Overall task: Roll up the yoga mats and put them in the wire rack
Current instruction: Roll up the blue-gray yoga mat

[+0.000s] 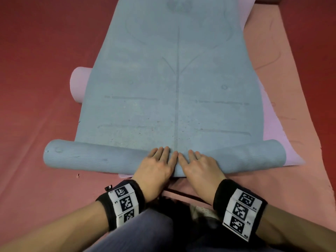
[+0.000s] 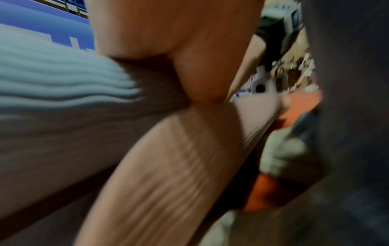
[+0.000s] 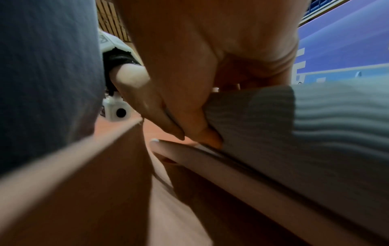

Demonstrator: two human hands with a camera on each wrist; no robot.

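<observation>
While the blue-grey mat [image 1: 174,84] lies flat on a pink mat [image 1: 272,128], its long axis runs away from the person; near end is rolled, roll axis going L–R. Left hand [image 1: 156,166] & right hand [image 1: 198,166] rest side by side on roll's middle, fingers straight, thumbs tucked against its near side.

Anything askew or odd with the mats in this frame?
Yes. The grey-blue mat lies skewed across the pink mat beneath, whose rolled end juts out on the left. The grey-blue roll looks slightly bowed where both hands press its middle.
</observation>
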